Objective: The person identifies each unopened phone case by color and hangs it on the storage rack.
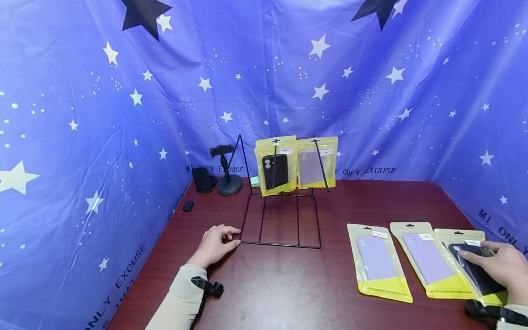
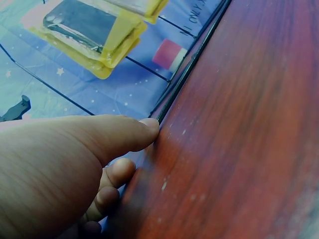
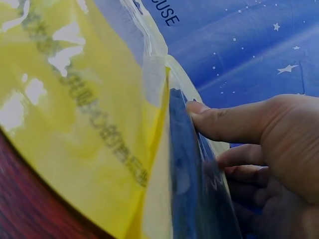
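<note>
A: We are resting our left hand [image 1: 216, 245] on the dark red table [image 1: 288, 284], fingers loosely curled, thumb tip touching the front corner of the black wire rack [image 1: 280, 220]. It is gripping nothing.

B: And our right hand [image 1: 497, 266] is lying over the black-case packet [image 1: 474, 270], the rightmost of three yellow-edged packets laid side by side near the table's right edge. The fingers are bending round its edge; in the right wrist view the thumb [image 3: 224, 122] is pressing the clear front where it meets the yellow trim.

A: So we are judging it light and thin, with a slick, crinkly film around a firmer case?

B: Yes. The film will likely be slipping under flat fingers, so we are favouring a pinch across the long edge, over the stiff case, rather than the floppy yellow bottom strip.

A: Two lilac-case packets [image 1: 381, 266] are lying just beside it, edges nearly touching.

B: And two more packets [image 1: 276, 167] are hanging on the rack's prongs at the back.
</note>
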Tool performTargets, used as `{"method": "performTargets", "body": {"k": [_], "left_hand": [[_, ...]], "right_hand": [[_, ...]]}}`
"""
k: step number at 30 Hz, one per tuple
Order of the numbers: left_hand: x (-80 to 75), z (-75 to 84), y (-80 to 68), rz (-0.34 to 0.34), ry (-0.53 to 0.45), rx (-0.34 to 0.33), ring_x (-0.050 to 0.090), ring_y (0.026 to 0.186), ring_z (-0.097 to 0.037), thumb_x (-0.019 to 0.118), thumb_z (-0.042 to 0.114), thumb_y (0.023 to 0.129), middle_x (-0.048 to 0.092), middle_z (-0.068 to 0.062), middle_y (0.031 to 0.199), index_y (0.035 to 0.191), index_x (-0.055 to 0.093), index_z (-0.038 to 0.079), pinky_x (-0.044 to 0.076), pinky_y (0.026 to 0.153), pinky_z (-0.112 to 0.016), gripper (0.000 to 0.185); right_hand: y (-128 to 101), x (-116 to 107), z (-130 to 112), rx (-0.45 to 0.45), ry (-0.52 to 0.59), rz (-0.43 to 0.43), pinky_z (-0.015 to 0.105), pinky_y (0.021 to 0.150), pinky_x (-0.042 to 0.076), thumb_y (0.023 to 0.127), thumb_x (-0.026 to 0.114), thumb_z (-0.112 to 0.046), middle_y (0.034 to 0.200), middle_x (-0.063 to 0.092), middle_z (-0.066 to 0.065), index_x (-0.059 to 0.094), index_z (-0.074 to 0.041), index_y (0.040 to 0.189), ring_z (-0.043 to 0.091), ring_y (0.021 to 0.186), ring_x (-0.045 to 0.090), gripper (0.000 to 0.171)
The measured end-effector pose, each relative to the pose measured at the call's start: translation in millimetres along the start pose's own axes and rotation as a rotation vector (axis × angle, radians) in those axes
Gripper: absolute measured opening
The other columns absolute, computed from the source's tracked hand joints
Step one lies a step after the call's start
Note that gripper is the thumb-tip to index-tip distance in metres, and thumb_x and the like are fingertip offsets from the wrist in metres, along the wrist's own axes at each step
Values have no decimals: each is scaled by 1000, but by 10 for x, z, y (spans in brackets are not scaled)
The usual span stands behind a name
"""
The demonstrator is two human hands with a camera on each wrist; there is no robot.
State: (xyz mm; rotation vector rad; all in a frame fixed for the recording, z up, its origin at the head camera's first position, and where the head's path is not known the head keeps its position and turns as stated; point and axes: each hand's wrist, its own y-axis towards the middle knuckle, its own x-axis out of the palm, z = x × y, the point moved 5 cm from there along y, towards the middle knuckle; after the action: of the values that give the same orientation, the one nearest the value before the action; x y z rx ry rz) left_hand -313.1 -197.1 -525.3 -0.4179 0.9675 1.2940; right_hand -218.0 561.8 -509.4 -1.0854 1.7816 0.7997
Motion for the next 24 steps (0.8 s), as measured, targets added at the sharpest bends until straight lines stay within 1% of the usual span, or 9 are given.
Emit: {"method": "performTargets", "body": {"k": [6,10,12,17,19,20,22,23,24], "left_hand": [[-13,10,-3,5,2,3,51,83,-9,86,31,88,57,13,84,114,79,32,35,92,-44,27],[-11,7,-6,5,2,5,51,83,-10,86,30,88,56,15,84,114,79,32,35,91,-43,27],[-8,5,-7,8,1,10,51,83,-10,87,30,88,56,15,84,113,79,32,35,90,-43,27],[-4,-1,-7,15,4,17,50,83,-10,87,31,88,56,15,83,113,79,33,35,87,-42,27],[-2,-3,-9,16,5,17,50,83,-10,87,31,88,56,15,83,113,79,33,35,85,-41,27],[-1,-3,-9,16,4,17,50,83,-10,87,30,88,56,15,83,113,79,33,35,85,-41,27],[1,-3,-11,18,3,17,51,83,-10,87,30,87,56,15,83,113,79,33,35,85,-41,27],[2,-2,-11,18,3,18,51,83,-10,87,30,87,56,15,83,113,79,33,35,85,-41,27],[4,-2,-12,19,4,18,51,83,-10,87,30,87,56,15,83,113,79,33,35,85,-41,27]], "right_hand": [[-38,-80,-94,-20,140,134,67,115,22,86,81,-20,146,31,45,40,21,141,61,137,27,80],[-57,-79,-128,31,187,163,67,116,20,83,79,-8,150,21,45,33,20,149,61,138,24,85],[-55,-77,-139,32,220,163,67,116,19,84,79,-4,154,19,45,29,18,152,61,143,21,87],[-38,-89,-142,-20,238,174,70,113,24,85,80,-2,151,30,47,39,15,149,63,143,25,78],[-30,-87,-135,-28,232,182,70,110,28,85,80,0,145,38,48,47,15,143,64,139,32,68],[-31,-83,-130,-33,237,189,64,113,33,86,80,0,142,42,48,50,14,139,64,137,36,63],[-33,-86,-107,-40,253,211,40,113,40,86,80,0,136,52,44,60,9,130,34,138,53,49],[-33,-96,-97,-51,271,227,27,109,41,86,80,0,128,65,32,66,3,123,17,129,59,39],[-33,-110,-94,-68,287,243,17,100,40,86,80,0,114,73,16,71,-4,114,2,116,60,30]]}}
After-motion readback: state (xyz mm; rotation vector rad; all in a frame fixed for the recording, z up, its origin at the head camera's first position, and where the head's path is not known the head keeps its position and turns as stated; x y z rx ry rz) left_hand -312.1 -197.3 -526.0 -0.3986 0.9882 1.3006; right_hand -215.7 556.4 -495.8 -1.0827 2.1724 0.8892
